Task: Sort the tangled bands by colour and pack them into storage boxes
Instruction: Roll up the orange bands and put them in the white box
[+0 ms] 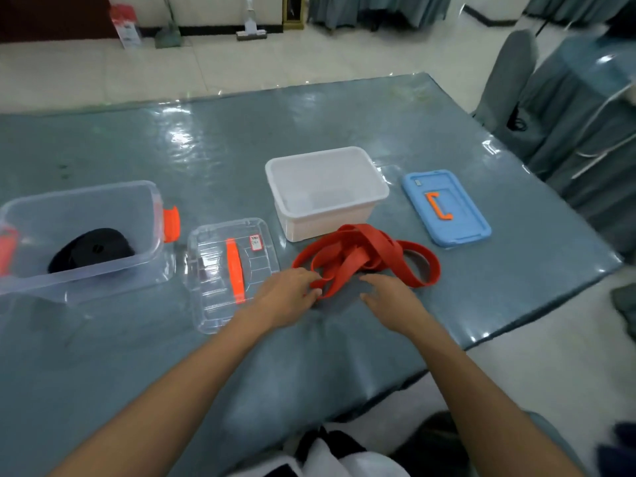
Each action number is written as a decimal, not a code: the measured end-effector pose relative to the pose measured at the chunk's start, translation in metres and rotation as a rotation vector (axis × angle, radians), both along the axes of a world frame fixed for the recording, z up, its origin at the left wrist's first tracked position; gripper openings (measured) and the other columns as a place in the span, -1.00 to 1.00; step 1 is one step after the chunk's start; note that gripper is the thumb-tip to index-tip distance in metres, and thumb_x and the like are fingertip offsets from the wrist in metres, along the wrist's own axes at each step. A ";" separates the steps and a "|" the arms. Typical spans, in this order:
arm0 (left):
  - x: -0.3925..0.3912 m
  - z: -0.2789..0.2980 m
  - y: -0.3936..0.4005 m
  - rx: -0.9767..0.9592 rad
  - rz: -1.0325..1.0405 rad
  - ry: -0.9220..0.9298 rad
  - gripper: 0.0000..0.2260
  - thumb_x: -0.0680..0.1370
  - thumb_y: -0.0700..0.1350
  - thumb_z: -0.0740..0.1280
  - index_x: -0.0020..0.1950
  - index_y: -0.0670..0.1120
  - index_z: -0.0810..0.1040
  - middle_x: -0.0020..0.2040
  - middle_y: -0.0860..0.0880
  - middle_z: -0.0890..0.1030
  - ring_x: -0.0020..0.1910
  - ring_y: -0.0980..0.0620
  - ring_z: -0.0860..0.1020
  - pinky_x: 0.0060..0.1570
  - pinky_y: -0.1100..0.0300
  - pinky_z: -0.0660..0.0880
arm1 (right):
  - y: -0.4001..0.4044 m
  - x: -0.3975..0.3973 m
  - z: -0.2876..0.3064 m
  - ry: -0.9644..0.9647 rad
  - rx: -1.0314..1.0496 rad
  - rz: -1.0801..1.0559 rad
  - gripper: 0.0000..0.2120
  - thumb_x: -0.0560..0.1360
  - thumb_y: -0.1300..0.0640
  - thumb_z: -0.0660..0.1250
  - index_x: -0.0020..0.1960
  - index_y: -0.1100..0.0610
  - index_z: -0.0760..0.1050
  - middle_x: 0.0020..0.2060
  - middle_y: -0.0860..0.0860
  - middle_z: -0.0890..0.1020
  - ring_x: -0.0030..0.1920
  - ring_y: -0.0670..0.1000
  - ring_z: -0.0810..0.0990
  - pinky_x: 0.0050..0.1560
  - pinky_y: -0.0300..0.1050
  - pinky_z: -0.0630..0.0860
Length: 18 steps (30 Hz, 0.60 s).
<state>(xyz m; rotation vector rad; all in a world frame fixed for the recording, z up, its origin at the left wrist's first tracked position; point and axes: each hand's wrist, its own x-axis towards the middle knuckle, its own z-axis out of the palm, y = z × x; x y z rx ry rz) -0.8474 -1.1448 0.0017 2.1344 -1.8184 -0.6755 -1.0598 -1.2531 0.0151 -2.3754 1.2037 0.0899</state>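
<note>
The red band (361, 259) lies tangled on the table just before the white box (325, 191), its near loop pinched by the left hand (289, 297), while the right hand (392, 301) hovers open just beside it

A banquet or function hall is being suggested. The table (241, 139) is being covered in blue-grey cloth under clear plastic sheeting; to its right, a chair (506, 80) is being draped in matching fabric. Beyond the table, pale glossy floor tiles (241, 63) are being shown, with a mop (250, 18) being leaned against the far wall.
</note>
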 end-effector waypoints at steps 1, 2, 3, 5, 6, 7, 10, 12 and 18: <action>-0.001 -0.004 -0.003 0.004 -0.017 0.018 -0.71 0.63 0.04 0.27 0.33 0.08 0.55 0.24 0.01 0.61 0.25 -0.08 0.55 0.20 0.01 0.49 | -0.002 -0.007 -0.002 0.020 -0.002 -0.017 -0.59 0.56 0.14 0.35 0.40 0.14 0.49 0.35 0.08 0.56 0.37 0.12 0.48 0.38 -0.07 0.31; -0.004 -0.006 -0.007 0.006 -0.029 0.026 -0.71 0.63 0.04 0.28 0.34 0.06 0.56 0.25 0.00 0.61 0.25 -0.08 0.55 0.21 0.00 0.49 | -0.005 -0.015 -0.004 0.042 0.004 -0.036 -0.58 0.57 0.14 0.35 0.41 0.15 0.47 0.37 0.08 0.54 0.39 0.11 0.47 0.39 -0.09 0.29; -0.007 -0.008 -0.012 0.002 -0.040 0.026 -0.71 0.63 0.04 0.28 0.33 0.05 0.56 0.25 -0.02 0.61 0.26 -0.08 0.55 0.22 0.01 0.48 | -0.008 -0.024 -0.007 0.057 0.012 -0.056 -0.56 0.56 0.13 0.34 0.43 0.14 0.45 0.39 0.08 0.52 0.40 0.10 0.45 0.40 -0.10 0.28; -0.015 -0.012 -0.024 -0.013 -0.054 0.042 -0.70 0.62 0.05 0.28 0.33 0.04 0.56 0.26 -0.01 0.60 0.29 -0.07 0.53 0.24 0.01 0.47 | -0.015 -0.039 -0.013 0.057 0.033 -0.104 -0.51 0.55 0.15 0.35 0.46 0.11 0.42 0.41 0.07 0.50 0.41 0.10 0.44 0.41 -0.08 0.30; -0.020 -0.013 -0.031 -0.018 -0.061 0.053 -0.70 0.62 0.06 0.28 0.34 0.04 0.55 0.27 0.00 0.60 0.29 -0.06 0.53 0.25 0.02 0.46 | -0.020 -0.046 -0.015 0.050 0.042 -0.130 -0.49 0.53 0.16 0.36 0.47 0.10 0.40 0.41 0.08 0.50 0.40 0.10 0.45 0.41 -0.06 0.32; -0.026 -0.014 -0.038 -0.027 -0.074 0.060 -0.69 0.63 0.06 0.28 0.35 0.03 0.55 0.27 0.01 0.60 0.29 -0.04 0.52 0.25 0.04 0.45 | -0.026 -0.052 -0.015 0.042 0.045 -0.154 -0.47 0.52 0.16 0.36 0.48 0.09 0.39 0.40 0.09 0.50 0.39 0.12 0.46 0.40 -0.03 0.35; -0.041 -0.018 -0.065 -0.032 -0.087 0.063 -0.67 0.63 0.07 0.28 0.36 0.02 0.54 0.28 0.02 0.61 0.30 -0.03 0.53 0.27 0.08 0.44 | -0.051 -0.067 -0.019 0.036 0.038 -0.203 -0.45 0.51 0.20 0.35 0.48 0.06 0.38 0.37 0.09 0.52 0.35 0.16 0.49 0.33 0.02 0.41; -0.052 -0.020 -0.084 -0.038 -0.087 0.061 -0.67 0.63 0.05 0.29 0.37 0.00 0.55 0.30 0.01 0.61 0.32 -0.03 0.52 0.29 0.11 0.42 | -0.070 -0.079 -0.023 0.032 0.009 -0.199 -0.47 0.50 0.20 0.34 0.46 0.05 0.40 0.37 0.06 0.52 0.34 0.15 0.49 0.30 0.02 0.41; -0.098 -0.024 -0.133 0.025 -0.093 0.032 -0.66 0.63 0.00 0.30 0.39 -0.03 0.54 0.35 -0.02 0.58 0.35 -0.04 0.50 0.31 0.12 0.37 | -0.131 -0.119 -0.056 0.120 0.045 -0.093 -0.62 0.48 0.11 0.39 0.28 0.12 0.53 0.24 0.07 0.58 0.27 0.21 0.50 0.24 0.06 0.45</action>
